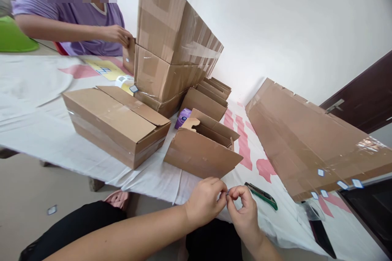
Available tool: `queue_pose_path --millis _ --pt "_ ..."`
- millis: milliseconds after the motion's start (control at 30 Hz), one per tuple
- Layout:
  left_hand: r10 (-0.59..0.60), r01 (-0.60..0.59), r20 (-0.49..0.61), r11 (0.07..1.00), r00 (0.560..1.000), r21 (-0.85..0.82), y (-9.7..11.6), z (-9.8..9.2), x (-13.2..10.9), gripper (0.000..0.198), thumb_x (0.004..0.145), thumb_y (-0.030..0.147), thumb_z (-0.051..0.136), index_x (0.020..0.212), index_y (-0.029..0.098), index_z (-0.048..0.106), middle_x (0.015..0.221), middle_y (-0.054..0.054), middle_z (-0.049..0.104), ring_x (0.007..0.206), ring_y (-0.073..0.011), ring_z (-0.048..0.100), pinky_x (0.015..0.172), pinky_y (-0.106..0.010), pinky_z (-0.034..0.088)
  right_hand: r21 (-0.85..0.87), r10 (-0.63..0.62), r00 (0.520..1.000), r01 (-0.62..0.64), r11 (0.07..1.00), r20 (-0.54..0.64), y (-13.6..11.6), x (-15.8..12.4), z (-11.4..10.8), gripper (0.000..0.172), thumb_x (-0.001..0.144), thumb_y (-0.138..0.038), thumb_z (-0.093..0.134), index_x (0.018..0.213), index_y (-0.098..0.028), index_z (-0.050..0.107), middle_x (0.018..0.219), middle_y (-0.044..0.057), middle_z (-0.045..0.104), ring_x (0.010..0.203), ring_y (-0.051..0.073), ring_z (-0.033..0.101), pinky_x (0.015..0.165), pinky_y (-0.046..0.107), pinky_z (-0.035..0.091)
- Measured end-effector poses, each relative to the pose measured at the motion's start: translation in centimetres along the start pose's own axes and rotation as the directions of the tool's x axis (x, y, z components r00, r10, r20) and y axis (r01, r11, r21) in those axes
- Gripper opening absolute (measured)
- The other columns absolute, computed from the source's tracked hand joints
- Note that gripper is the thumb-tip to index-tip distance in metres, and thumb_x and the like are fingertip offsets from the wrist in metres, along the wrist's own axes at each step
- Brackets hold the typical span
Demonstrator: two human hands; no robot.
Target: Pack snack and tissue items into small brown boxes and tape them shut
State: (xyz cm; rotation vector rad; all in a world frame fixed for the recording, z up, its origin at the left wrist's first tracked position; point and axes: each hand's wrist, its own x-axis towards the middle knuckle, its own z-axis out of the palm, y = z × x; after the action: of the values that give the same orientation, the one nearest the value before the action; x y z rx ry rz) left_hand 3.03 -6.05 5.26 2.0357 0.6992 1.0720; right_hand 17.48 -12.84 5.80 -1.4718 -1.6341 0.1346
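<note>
At the table's front edge my left hand (206, 199) and my right hand (245, 214) meet, thumbs and forefingers pinched together. A tiny bluish-grey bit shows between the fingertips, too small to name. Just right of my hands lies a green utility knife (261, 195). An open cardboard box (199, 151) stands directly beyond them, its flaps up. To its left sits a taped carton (113, 120) with its top flaps folded down.
Big stacked cartons (162, 28) rise behind, near a purple packet (183, 118) and a tape roll (124, 83). A large cardboard sheet (300, 134) leans at right, blue-edged stickers (342, 184) along its lower edge. Across the table a person (101, 36) holds a cardboard piece.
</note>
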Motion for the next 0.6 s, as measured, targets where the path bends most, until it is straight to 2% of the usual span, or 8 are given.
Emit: queue_pose_path --millis 33,100,200,267,433,600 --pt "-0.102 0.102 0.008 0.991 0.995 -0.087 0.1 0.1 0.1 0.010 0.074 0.015 0.054 0.072 0.020 0.063 0.070 -0.004 0.065 0.065 -0.0184 0.057 0.062 -0.029 0.039 0.015 0.006 1.000 -0.006 1.000 0.002 0.2 0.0 0.0 0.014 0.081 -0.014 0.055 0.079 -0.023 0.046 0.073 -0.002 0.055 0.068 0.014 0.057 0.065 0.027 0.049" --pt "-0.295 0.297 0.049 0.913 0.954 -0.279 0.0 0.4 0.4 0.008 0.070 0.015 0.054 0.069 0.019 0.061 0.066 -0.001 0.062 0.062 -0.0161 0.055 0.060 -0.027 0.039 0.037 0.026 1.000 -0.026 0.999 0.008 0.4 0.1 -0.1 0.011 0.081 -0.014 0.054 0.081 -0.023 0.047 0.075 -0.001 0.054 0.071 0.015 0.056 0.065 0.027 0.049" --pt "-0.436 0.441 0.123 0.770 0.891 -0.461 -0.4 1.1 0.8 0.004 0.065 0.016 0.053 0.065 0.019 0.056 0.060 0.002 0.057 0.059 -0.0140 0.052 0.057 -0.025 0.038 0.072 0.066 0.997 -0.068 0.995 0.035 0.6 0.2 -0.3 0.008 0.081 -0.016 0.055 0.083 -0.022 0.050 0.076 -0.001 0.053 0.071 0.015 0.055 0.065 0.027 0.047" --pt "-0.447 0.459 0.149 0.740 0.882 -0.493 -0.7 1.4 0.9 0.003 0.064 0.018 0.052 0.065 0.019 0.055 0.057 0.003 0.055 0.057 -0.0133 0.050 0.056 -0.024 0.037 0.113 0.110 0.992 -0.116 0.987 0.056 0.5 0.2 -0.4 0.006 0.081 -0.018 0.056 0.083 -0.021 0.051 0.076 -0.001 0.053 0.071 0.015 0.054 0.066 0.027 0.047" --pt "-0.451 0.459 0.146 0.736 0.881 -0.497 -0.9 1.5 1.0 0.003 0.062 0.020 0.053 0.063 0.018 0.055 0.056 0.004 0.053 0.057 -0.0118 0.046 0.057 -0.023 0.035 0.246 0.250 0.962 -0.269 0.931 0.107 0.5 0.3 -0.2 0.012 0.082 -0.027 0.060 0.086 -0.022 0.051 0.079 0.000 0.056 0.073 0.015 0.056 0.068 0.028 0.048" --pt "-0.454 0.460 0.144 0.731 0.879 -0.504 -0.9 1.6 0.9 0.003 0.060 0.019 0.054 0.061 0.017 0.055 0.056 0.005 0.052 0.056 -0.0110 0.045 0.056 -0.023 0.035 0.230 0.296 0.951 -0.309 0.923 0.090 1.0 0.2 0.1 0.014 0.080 -0.028 0.064 0.081 -0.021 0.052 0.075 0.000 0.055 0.069 0.015 0.054 0.065 0.027 0.046"
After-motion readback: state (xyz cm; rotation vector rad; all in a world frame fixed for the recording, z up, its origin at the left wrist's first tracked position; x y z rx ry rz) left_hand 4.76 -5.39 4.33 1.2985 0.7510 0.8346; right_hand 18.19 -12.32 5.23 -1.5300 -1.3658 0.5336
